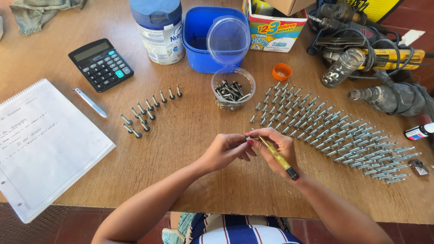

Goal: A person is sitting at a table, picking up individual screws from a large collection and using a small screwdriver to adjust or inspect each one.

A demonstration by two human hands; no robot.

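Together, both hands closed, left hand (227, 149) pinching screw (249, 138), right hand (276, 147) gripping yellow screwdriver (276, 157)

Bright, even daylight fills the view, and the wooden bench (190, 135) shows warm and clear with only soft, short shadows beside the small metal parts. The focus is sharp nearly throughout, with mild wide-angle bending toward the edges. A faint sheen sits on the clear plastic lid (228, 39).

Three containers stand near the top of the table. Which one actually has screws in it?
The small clear plastic tub, nearest the hands, holds dark screws. The blue tub behind it looks empty, and the white can is closed with a blue lid.
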